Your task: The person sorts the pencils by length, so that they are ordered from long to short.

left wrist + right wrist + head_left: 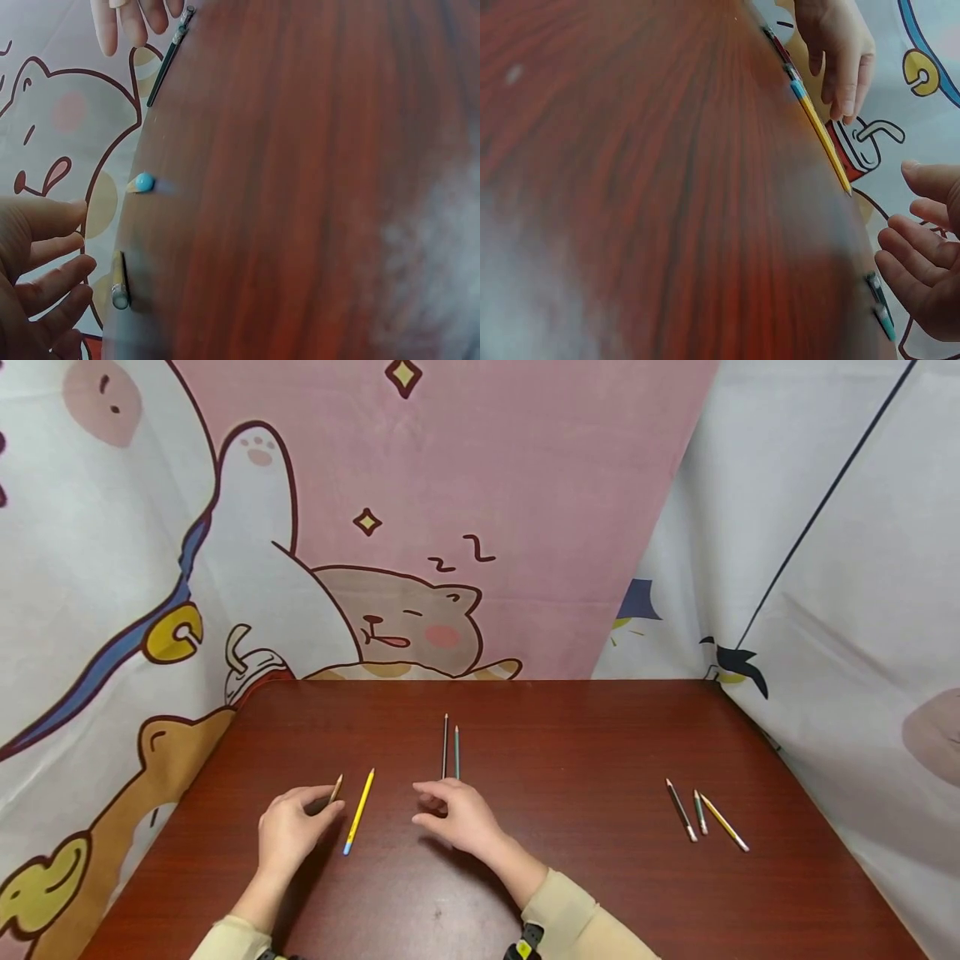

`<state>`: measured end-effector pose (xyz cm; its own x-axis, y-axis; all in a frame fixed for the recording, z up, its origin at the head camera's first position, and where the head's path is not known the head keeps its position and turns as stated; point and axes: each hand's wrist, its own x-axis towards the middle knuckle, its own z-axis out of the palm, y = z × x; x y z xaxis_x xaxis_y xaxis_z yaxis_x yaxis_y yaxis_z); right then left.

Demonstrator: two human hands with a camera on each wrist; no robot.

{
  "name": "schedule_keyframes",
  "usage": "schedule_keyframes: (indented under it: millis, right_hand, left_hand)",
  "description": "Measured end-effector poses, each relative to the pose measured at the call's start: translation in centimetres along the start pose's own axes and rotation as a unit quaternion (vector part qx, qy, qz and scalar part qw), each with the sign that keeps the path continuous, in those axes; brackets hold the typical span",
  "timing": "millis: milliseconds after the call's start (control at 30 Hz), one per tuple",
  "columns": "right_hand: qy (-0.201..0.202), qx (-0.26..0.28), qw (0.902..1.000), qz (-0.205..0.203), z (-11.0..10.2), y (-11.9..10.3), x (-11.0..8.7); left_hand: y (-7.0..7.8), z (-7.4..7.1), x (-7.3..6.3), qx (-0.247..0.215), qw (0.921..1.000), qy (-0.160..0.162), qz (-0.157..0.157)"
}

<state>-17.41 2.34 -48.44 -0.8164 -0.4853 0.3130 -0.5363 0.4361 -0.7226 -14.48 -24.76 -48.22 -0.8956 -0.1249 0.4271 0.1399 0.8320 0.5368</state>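
Observation:
My left hand (292, 828) hovers at the left, fingers spread and slightly bent, beside a pencil (336, 787) that it partly hides. In the left wrist view, that pencil (120, 283) lies apart from the fingers. A yellow pencil (359, 810) with a blue end lies just to its right, untouched. My right hand (459, 818), fingers loosely bent with nothing between them, is over the near ends of a dark pencil (445, 743) and a green pencil (457, 752). Those two lie side by side, their near ends hidden from the head camera.
On the right of the brown table (600, 885) lie three more pencils: a dark one (681, 810), a green one (701, 814) and a yellow one (724, 822), all with whitish ends. A printed cloth (555, 527) hangs behind the table's far edge.

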Motion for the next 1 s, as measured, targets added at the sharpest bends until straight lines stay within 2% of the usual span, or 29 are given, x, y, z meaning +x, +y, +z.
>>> schedule_keyframes:
  millis: [400,633,1000]
  right_hand:
    - [0.012,-0.055,0.9983,0.012,2.6,-1.6,0.9]
    - [0.028,-0.099,0.9946,0.018,4.5,-2.4,1.5]
    - [0.041,-0.190,0.9805,0.033,6.5,-2.8,2.6]
  left_hand:
    - [-0.8,-0.6,0.2,-0.008,0.9981,-0.043,-0.044]
    - [-1.4,-0.6,0.4,0.001,0.9973,-0.059,-0.044]
    - [-1.8,-0.9,0.5,-0.010,0.9948,-0.088,-0.050]
